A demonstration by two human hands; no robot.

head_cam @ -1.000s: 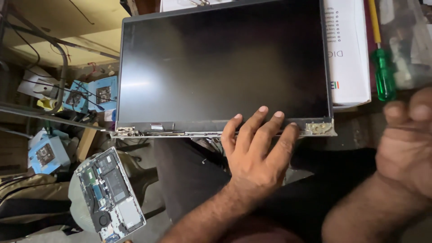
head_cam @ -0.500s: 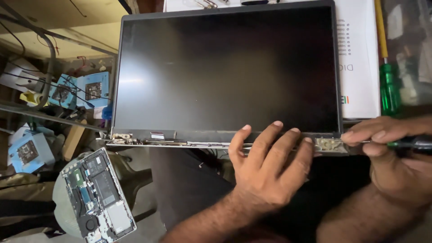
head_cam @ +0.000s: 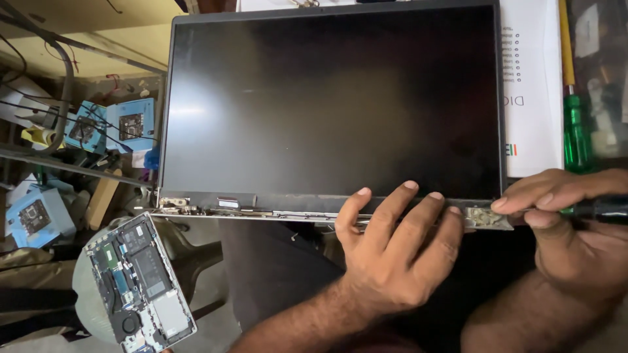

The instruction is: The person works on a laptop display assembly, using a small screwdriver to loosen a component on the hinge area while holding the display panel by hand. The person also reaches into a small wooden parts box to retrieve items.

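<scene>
Across the upper centre of the frame lies the laptop screen panel (head_cam: pixel 330 104); our left hand (head_cam: pixel 399 252) presses its lower edge, fingers spread, while our right hand (head_cam: pixel 569 222) pinches a dark-handled tool (head_cam: pixel 598 209) at the right hinge (head_cam: pixel 487 218).

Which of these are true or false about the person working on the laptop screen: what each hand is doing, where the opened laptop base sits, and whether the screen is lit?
1. The left hand rests its fingers on the bottom edge of the laptop screen panel. True.
2. The right hand is empty. False: it holds a dark-handled tool pointed at the right hinge.
3. The screen panel is lit and showing a picture. False: it is dark.
4. An opened laptop base with its insides exposed lies at the lower left, apart from both hands. True.
5. A green-handled screwdriver lies right of the panel, untouched. True.
</scene>
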